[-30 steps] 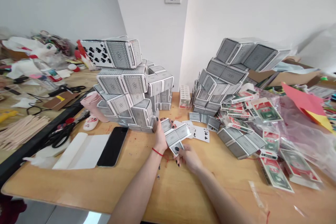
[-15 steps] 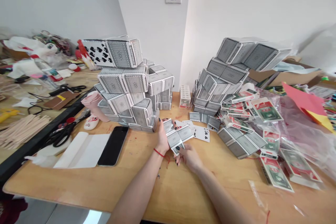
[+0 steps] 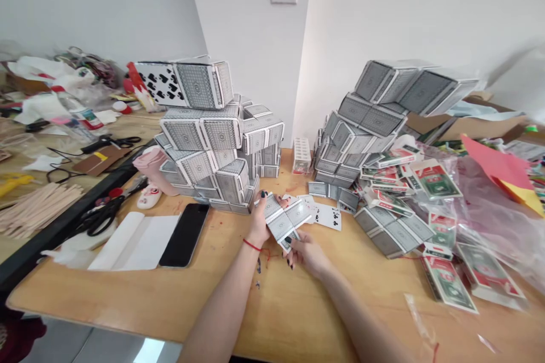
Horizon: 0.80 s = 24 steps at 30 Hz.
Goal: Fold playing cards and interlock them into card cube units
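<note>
Phone (image 3: 184,235), card tower (image 3: 195,167) near left hand (image 3: 259,223)

Just below the frame's centre, the cards (image 3: 279,222), earlier jutting out at their upper left, now show a more compact outline in the left hand (image 3: 258,225).

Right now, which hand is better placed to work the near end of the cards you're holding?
The right hand, probably: it grips the near end of the cards, while the left hand supports them from their left side.
</note>
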Each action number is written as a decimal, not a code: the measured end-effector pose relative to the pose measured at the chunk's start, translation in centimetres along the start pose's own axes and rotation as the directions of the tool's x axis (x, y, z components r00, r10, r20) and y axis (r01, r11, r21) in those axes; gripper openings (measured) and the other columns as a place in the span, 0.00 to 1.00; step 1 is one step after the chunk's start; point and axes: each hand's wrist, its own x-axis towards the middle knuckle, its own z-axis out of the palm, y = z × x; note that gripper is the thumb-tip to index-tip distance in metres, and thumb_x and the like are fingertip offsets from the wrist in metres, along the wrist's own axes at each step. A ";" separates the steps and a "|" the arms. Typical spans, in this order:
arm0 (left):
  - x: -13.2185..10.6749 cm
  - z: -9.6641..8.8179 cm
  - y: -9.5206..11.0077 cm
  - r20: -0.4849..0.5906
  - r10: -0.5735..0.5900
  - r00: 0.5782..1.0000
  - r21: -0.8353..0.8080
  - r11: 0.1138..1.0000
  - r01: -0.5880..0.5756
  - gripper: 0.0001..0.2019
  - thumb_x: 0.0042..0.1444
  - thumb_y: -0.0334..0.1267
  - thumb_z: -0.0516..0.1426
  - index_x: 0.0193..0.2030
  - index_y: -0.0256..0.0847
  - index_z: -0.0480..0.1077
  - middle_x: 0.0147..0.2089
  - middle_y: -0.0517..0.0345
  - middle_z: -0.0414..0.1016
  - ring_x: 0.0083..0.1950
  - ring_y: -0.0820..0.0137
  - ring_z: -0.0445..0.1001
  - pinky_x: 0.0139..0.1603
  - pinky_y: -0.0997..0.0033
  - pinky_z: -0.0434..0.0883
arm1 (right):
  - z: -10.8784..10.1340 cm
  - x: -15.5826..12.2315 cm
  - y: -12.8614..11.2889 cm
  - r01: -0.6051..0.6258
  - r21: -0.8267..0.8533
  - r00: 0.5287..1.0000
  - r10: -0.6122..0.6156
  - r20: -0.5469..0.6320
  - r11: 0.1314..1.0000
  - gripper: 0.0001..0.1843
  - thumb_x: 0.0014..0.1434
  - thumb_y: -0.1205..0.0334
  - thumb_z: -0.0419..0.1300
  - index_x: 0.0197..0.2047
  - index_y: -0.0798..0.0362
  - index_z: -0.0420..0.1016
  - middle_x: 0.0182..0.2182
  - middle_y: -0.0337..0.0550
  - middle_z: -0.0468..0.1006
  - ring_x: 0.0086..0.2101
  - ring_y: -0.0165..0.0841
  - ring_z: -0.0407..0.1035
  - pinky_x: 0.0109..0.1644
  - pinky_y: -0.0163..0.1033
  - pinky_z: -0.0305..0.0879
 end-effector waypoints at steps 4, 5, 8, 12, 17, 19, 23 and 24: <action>0.2 0.1 -0.4 0.040 -0.043 0.998 0.031 0.999 0.041 0.19 0.45 0.55 0.54 0.22 0.37 0.63 0.21 0.56 0.68 0.35 0.62 0.73 0.43 0.59 0.66 | 0.1 0.0 0.2 0.006 -0.005 1.000 -0.006 0.005 1.000 0.14 0.46 0.57 0.61 0.26 0.56 0.61 0.17 0.41 0.74 0.12 0.27 0.65 0.14 0.30 0.61; 0.3 0.2 -0.4 0.031 -0.035 0.999 0.035 0.999 0.033 0.20 0.45 0.55 0.54 0.22 0.37 0.63 0.20 0.57 0.68 0.35 0.62 0.73 0.42 0.60 0.66 | 0.1 0.0 0.2 0.008 -0.003 1.000 -0.008 0.002 1.000 0.14 0.46 0.57 0.61 0.26 0.56 0.61 0.16 0.41 0.74 0.12 0.28 0.66 0.14 0.30 0.61; 0.1 0.5 -0.6 0.006 0.003 1.000 0.036 0.999 -0.003 0.19 0.45 0.54 0.55 0.21 0.37 0.63 0.20 0.59 0.67 0.32 0.66 0.72 0.42 0.62 0.66 | 0.0 0.0 0.4 0.016 0.004 1.000 -0.016 -0.018 1.000 0.14 0.45 0.56 0.61 0.26 0.56 0.61 0.16 0.40 0.73 0.12 0.28 0.66 0.13 0.30 0.61; -0.2 1.0 -0.7 0.016 0.028 0.999 0.032 0.999 -0.029 0.17 0.47 0.50 0.55 0.21 0.38 0.63 0.21 0.60 0.66 0.30 0.69 0.70 0.41 0.63 0.66 | 0.1 0.0 0.5 0.023 0.002 0.999 -0.023 -0.041 1.000 0.14 0.45 0.56 0.61 0.25 0.56 0.62 0.16 0.41 0.74 0.13 0.28 0.66 0.14 0.30 0.61; -0.5 1.0 -0.8 0.055 0.010 0.998 0.019 1.000 -0.011 0.16 0.50 0.49 0.53 0.21 0.37 0.63 0.22 0.58 0.65 0.30 0.69 0.69 0.43 0.63 0.65 | 0.2 -0.1 0.4 0.020 0.011 0.998 -0.020 -0.051 1.000 0.12 0.44 0.58 0.61 0.24 0.57 0.62 0.16 0.42 0.74 0.12 0.28 0.65 0.13 0.29 0.61; -0.5 0.9 -1.0 0.064 -0.017 0.998 0.026 1.000 0.016 0.17 0.50 0.50 0.53 0.22 0.37 0.63 0.22 0.57 0.65 0.32 0.68 0.69 0.43 0.63 0.65 | 0.1 0.0 0.4 0.016 0.014 0.999 -0.016 -0.048 1.000 0.12 0.43 0.59 0.61 0.24 0.56 0.62 0.15 0.41 0.73 0.12 0.28 0.65 0.12 0.29 0.61; -0.3 0.7 -1.0 0.029 0.006 1.000 0.029 1.000 -0.007 0.17 0.49 0.49 0.54 0.21 0.37 0.63 0.21 0.59 0.65 0.29 0.71 0.68 0.42 0.65 0.66 | 0.2 0.0 0.5 0.027 -0.001 0.999 -0.027 -0.041 1.000 0.12 0.44 0.58 0.60 0.25 0.56 0.61 0.15 0.40 0.73 0.12 0.28 0.65 0.12 0.29 0.61; -0.3 0.8 -0.9 0.010 0.017 1.000 0.024 1.000 -0.017 0.17 0.49 0.49 0.54 0.21 0.37 0.63 0.21 0.59 0.66 0.27 0.72 0.68 0.41 0.65 0.66 | 0.3 0.0 0.5 0.034 -0.015 0.999 -0.035 -0.042 0.999 0.13 0.45 0.57 0.60 0.25 0.56 0.61 0.16 0.40 0.74 0.12 0.28 0.66 0.13 0.29 0.61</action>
